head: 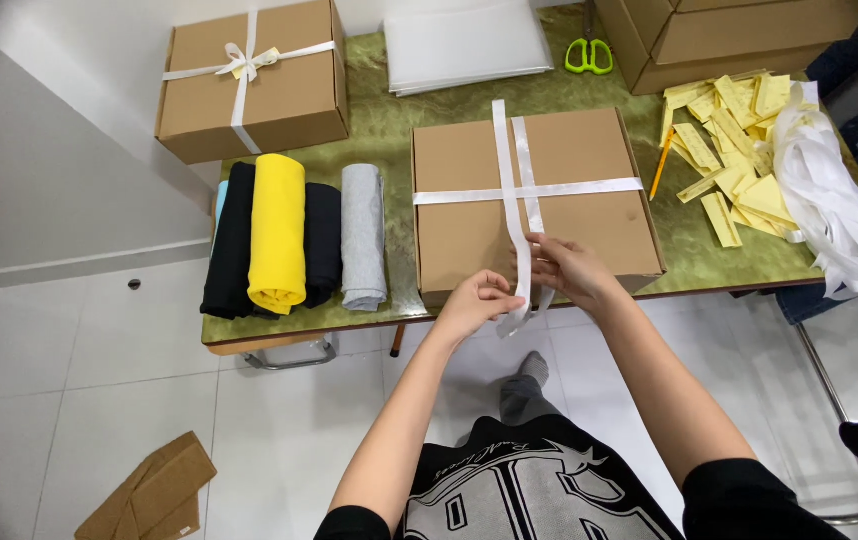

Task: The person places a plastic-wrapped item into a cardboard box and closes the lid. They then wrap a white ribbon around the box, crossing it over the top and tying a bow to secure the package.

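Both hands work at the table's near edge: the left hand (474, 300) and right hand (567, 268) each pinch the white ribbon (521, 222) ends. Just beyond them sits the box (469, 230), ribbon already crossed over its lid, no bow yet. Farther back, a second box (289, 100) is tied and finished.

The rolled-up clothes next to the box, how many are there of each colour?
Rolled clothes, beside the box that both hands tie with white ribbon:
Black: 2
Yellow: 1
Grey: 1
Light blue, only an edge showing: 1
Total: 5
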